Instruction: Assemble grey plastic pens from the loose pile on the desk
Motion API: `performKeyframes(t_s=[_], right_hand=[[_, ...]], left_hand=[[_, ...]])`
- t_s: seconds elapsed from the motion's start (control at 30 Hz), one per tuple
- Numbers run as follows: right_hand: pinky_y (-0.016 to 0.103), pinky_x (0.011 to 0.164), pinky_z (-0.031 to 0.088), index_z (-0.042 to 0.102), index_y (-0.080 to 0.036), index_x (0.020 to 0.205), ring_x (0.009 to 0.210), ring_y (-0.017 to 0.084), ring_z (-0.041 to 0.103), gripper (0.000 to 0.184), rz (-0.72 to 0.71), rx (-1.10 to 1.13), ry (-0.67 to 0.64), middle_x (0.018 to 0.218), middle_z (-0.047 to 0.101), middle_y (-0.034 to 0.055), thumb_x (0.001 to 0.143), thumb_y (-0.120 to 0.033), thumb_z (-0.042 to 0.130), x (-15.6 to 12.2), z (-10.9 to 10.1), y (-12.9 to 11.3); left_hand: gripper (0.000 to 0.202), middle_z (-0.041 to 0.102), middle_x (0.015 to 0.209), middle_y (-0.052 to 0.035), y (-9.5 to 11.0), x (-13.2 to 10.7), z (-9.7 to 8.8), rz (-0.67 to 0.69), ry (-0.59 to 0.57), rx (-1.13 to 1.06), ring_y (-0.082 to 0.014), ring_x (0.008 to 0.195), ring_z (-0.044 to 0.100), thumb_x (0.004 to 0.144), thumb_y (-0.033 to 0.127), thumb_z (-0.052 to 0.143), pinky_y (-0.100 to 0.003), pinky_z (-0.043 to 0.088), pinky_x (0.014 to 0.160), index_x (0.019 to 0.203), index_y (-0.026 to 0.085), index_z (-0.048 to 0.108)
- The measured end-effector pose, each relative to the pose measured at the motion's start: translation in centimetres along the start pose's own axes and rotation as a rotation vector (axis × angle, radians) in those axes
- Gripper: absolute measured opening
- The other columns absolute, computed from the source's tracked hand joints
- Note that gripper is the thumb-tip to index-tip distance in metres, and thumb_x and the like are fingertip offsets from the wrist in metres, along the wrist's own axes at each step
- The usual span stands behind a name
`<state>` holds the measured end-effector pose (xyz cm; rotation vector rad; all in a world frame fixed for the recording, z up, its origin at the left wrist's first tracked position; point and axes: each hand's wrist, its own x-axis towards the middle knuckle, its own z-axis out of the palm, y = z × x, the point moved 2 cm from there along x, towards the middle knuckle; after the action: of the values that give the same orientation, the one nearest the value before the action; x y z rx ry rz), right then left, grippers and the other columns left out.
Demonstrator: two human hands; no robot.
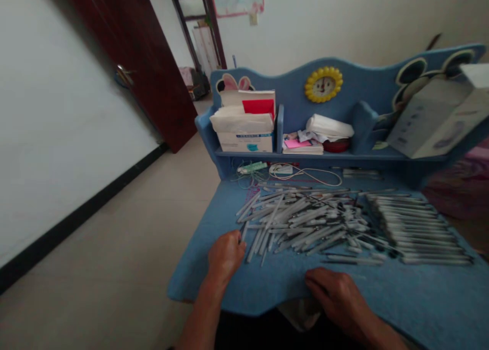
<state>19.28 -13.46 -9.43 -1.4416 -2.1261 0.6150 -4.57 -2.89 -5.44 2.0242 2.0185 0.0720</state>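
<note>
At the left front of the blue desk, my left hand [225, 254] is closed in a fist. A pale pen [245, 231] sticks up from its thumb side. A large loose pile of clear-barrelled pens [301, 222] lies just right of it, pointing many ways. My right hand [338, 291] rests by the desk's front edge, its fingers curled together; anything inside them is hidden. Beyond that hand a few pens [353, 260] lie flat. Farther right is a neat row of parallel pens [424, 233].
The blue desk [206, 248] has a raised shelf holding an open mask box [244, 140], a white roll [330, 127] and a tilted white box [431, 115]. A yellow flower clock [323, 85] is on its back panel. A white cord [317, 176] lies beneath the shelf.
</note>
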Motion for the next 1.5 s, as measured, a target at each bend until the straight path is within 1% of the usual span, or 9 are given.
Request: performKeyframes(t_s=[0.23,0.37,0.47,0.57,0.7,0.87,1.07,1.23,1.5], right_hand=[[0.021,0.062,0.039,0.059,-0.019,0.077,0.067,0.012,0.061,0.02,0.038,-0.038,0.021,0.07,0.064,0.0006,0.088,-0.017,0.042,0.4,-0.4,-0.2],[0.021,0.061,0.037,0.058,-0.019,0.075,0.066,0.012,0.06,0.019,0.038,-0.045,0.015,0.069,0.063,0.0007,0.087,-0.016,0.043,0.3,-0.6,-0.2],[0.021,0.06,0.036,0.058,-0.019,0.075,0.066,0.013,0.059,0.018,0.028,-0.056,0.023,0.068,0.063,0.001,0.086,-0.016,0.044,0.2,-0.6,-0.1],[0.021,0.061,0.036,0.059,-0.019,0.075,0.067,0.013,0.059,0.019,0.03,-0.028,0.037,0.069,0.063,0.0013,0.087,-0.017,0.043,0.1,-0.7,0.0],[0.021,0.061,0.038,0.061,-0.019,0.076,0.065,0.013,0.058,0.019,0.115,0.111,0.097,0.069,0.063,0.0009,0.086,-0.019,0.045,-0.1,-1.5,0.3],[0.021,0.056,0.04,0.065,-0.018,0.08,0.06,0.013,0.057,0.019,0.368,0.29,0.274,0.066,0.063,0.0001,0.083,-0.027,0.048,-0.9,-3.3,3.0],[0.024,0.054,0.04,0.066,-0.017,0.09,0.055,0.016,0.058,0.028,0.614,0.065,0.446,0.064,0.066,0.0024,0.079,-0.035,0.049,-1.6,-6.6,7.3],[0.023,0.047,0.035,0.068,-0.018,0.081,0.044,0.015,0.054,0.032,0.783,0.012,0.377,0.05,0.061,0.0008,0.08,-0.039,0.045,-0.4,-8.2,8.9],[0.021,0.041,0.03,0.062,-0.019,0.052,0.039,0.013,0.052,0.034,0.869,0.079,0.337,0.038,0.054,0.001,0.076,-0.04,0.051,1.7,-8.5,11.1]], left_hand=[[0.013,0.057,0.053,0.0017,-1.4,0.2,-0.3,0.04,-0.1,-0.154,-0.0141,0.054,0.054,0.071,0.023,0.047,-0.022,0.032,0.053,0.062,0.018,0.055],[0.011,0.055,0.053,0.0032,-2.3,-1.5,-0.3,-0.027,-0.135,-0.448,-0.0143,0.055,0.053,0.067,0.026,0.05,-0.022,0.035,0.053,0.061,0.018,0.056],[0.019,0.048,0.048,0.0057,-2.6,-2.7,0.0,-0.092,-0.158,-0.734,-0.0122,0.047,0.046,0.068,0.037,0.055,-0.021,0.032,0.047,0.071,0.018,0.057],[0.029,0.04,0.042,0.0082,-2.3,-3.4,0.6,-0.122,-0.206,-0.936,-0.0096,0.041,0.037,0.068,0.044,0.059,-0.019,0.027,0.043,0.08,0.017,0.058],[0.03,0.042,0.041,0.0073,-0.5,-3.6,0.9,-0.07,-0.263,-1.081,-0.0069,0.038,0.033,0.07,0.044,0.06,-0.018,0.025,0.042,0.079,0.015,0.058],[0.027,0.06,0.057,0.0004,2.4,-4.1,1.3,0.003,-0.289,-1.173,-0.0056,0.038,0.037,0.068,0.038,0.064,-0.018,0.027,0.04,0.078,0.014,0.058],[0.032,0.065,0.068,-0.0027,4.1,-4.8,2.4,0.044,-0.353,-1.206,-0.004,0.036,0.038,0.068,0.037,0.065,-0.018,0.028,0.038,0.089,0.014,0.06],[0.034,0.063,0.066,-0.0018,4.6,-5.4,2.8,0.061,-0.36,-1.188,-0.0035,0.035,0.038,0.072,0.042,0.061,-0.018,0.027,0.037,0.089,0.013,0.062],[0.03,0.062,0.065,-0.0013,4.9,-5.9,3.1,0.129,-0.398,-1.079,-0.0035,0.036,0.039,0.076,0.043,0.055,-0.018,0.03,0.04,0.076,0.014,0.063]])
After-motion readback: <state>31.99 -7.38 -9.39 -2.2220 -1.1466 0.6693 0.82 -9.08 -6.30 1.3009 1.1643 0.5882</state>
